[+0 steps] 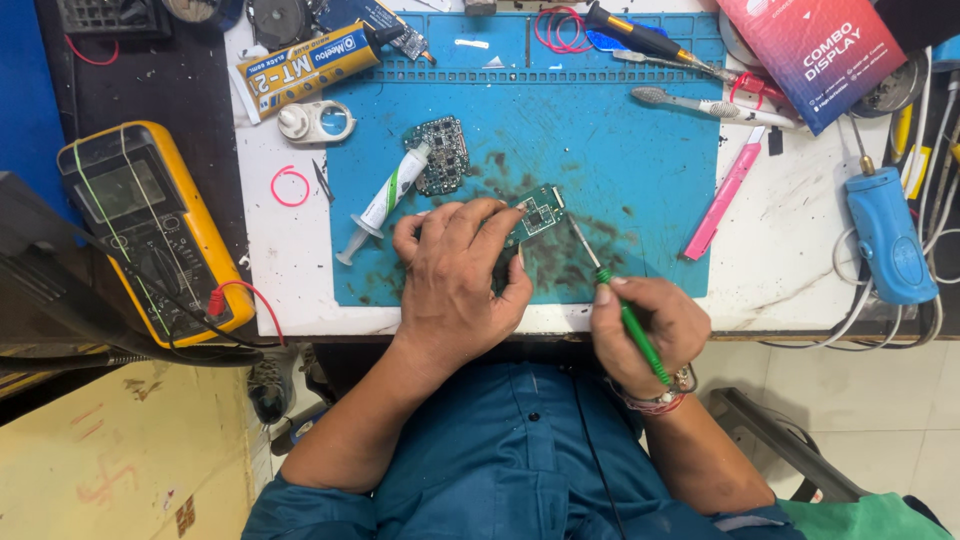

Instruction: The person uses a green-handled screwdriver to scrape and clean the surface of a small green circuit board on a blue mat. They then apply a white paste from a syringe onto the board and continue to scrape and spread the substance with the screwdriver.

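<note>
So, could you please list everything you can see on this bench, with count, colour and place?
work mat: one, blue, centre
small circuit board: one, green, under left fingers
round circuit board: one, dark, mat upper left
syringe: one, white-green, beside round board
multimeter: one, yellow, far left
glue tube: one, yellow, top left
toothbrush: one, white, upper right
pink tool: one, right of mat
blue handheld tool: one, far right
left hand: holds small board
right hand: grips green-handled tool

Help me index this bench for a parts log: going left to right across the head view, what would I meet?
Yellow multimeter → white syringe tube → left hand → small green circuit board → right hand holding a green-handled tool → pink tool → blue handheld device.
</note>
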